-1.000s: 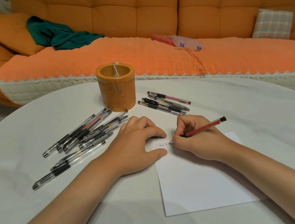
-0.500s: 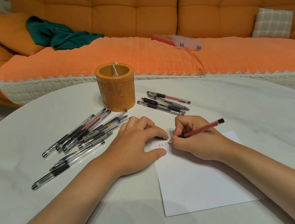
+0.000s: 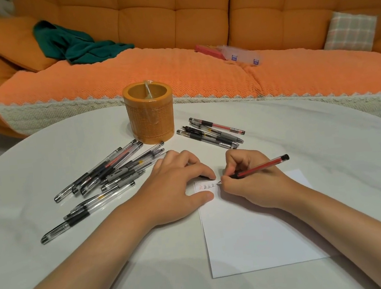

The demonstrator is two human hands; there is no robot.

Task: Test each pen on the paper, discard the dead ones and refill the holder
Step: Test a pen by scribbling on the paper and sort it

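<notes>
on my feed the right hand pinches a red pen near its tip between thumb and forefinger, the other fingers curled in under it. the pen slants up and away to the right, and its tip touches the sheet of paper at the end of a short row of written marks near the top left corner. the first mark is red and the rest are dark.

the left hand rests on that same corner. its thumb and forefinger are spread apart in a loose c, both tips down on the sheet, and the other fingers are bent with their tips hidden. something small and dark shows under the forefinger tip; i cannot tell what it is.

the paper lies flat on the white round table. beyond the hands stands the orange pen holder, upright, with no pens showing above its rim. left of it a loose pile of pens is spread across the table, just beside the left hand. right of it lies a smaller group of pens, side by side.

behind the table is an orange sofa with a green cloth, a checked cushion and a clear plastic box.
</notes>
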